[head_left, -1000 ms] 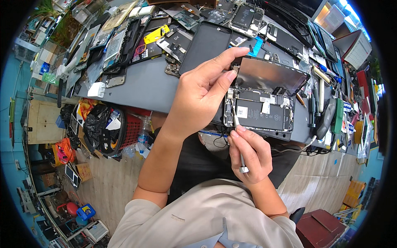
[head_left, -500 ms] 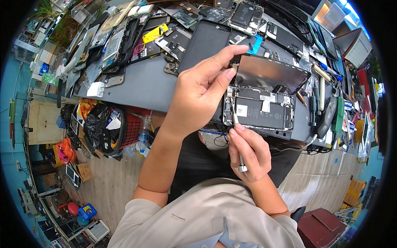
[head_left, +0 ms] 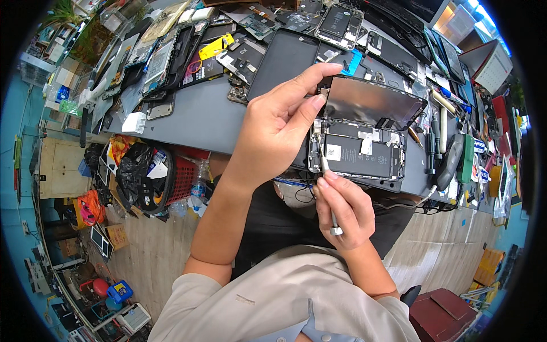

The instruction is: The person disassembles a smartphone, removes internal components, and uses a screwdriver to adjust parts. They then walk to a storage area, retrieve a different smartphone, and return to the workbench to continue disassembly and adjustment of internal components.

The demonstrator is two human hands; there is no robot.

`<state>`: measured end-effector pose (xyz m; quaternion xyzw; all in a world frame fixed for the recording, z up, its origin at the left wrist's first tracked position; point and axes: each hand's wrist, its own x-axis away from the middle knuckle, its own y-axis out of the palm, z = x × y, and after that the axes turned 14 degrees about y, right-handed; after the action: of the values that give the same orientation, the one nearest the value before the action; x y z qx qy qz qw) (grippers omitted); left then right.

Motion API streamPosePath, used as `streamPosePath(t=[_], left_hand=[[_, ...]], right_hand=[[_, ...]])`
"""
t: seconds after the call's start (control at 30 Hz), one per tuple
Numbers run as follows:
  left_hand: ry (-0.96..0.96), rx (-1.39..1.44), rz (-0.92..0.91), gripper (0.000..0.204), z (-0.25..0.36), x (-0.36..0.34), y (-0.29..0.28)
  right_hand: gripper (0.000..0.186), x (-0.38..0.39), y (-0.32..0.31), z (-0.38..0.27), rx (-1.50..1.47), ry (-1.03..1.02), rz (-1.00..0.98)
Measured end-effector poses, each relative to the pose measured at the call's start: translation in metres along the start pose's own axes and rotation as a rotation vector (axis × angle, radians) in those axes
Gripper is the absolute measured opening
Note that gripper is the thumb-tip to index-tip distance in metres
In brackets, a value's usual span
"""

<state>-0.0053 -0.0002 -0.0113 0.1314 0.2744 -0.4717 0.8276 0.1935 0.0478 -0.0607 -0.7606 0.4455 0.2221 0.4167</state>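
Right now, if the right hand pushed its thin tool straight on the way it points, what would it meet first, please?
Probably the open phone: the right hand aims the thin metal tool up at its lower left edge, beside the left hand. Depth is unclear.

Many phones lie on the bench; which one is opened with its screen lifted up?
The opened phone directly under the hands: the left hand props its screen up, exposing the battery, while the right hand works inside with a thin tool. The others lie flat.
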Motion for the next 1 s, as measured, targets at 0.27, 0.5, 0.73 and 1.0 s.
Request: streamPosePath(t=[0.27,0.5,0.73,1.0], left_hand=[[-0.006,-0.026,0.003,0.046,0.0006,-0.0009,0.0009],[0.006,-0.011,0.007,0.047,-0.0013,-0.0007,0.0015],[0.027,-0.029,-0.013,0.047,-0.0019,-0.0002,-0.0004],[0.057,-0.045,0.044,0.043,-0.0051,-0.0001,0.0036]], right_hand=[[0.035,-0.0011,-0.0055,-0.0054,0.009,0.049,-0.023],[0.034,-0.0038,-0.0057,-0.0072,0.003,0.05,-0.024],[0.034,0.0004,-0.0004,-0.004,-0.006,0.03,-0.006],[0.035,0.0001,-0.0001,-0.0029,-0.016,0.012,-0.012]])
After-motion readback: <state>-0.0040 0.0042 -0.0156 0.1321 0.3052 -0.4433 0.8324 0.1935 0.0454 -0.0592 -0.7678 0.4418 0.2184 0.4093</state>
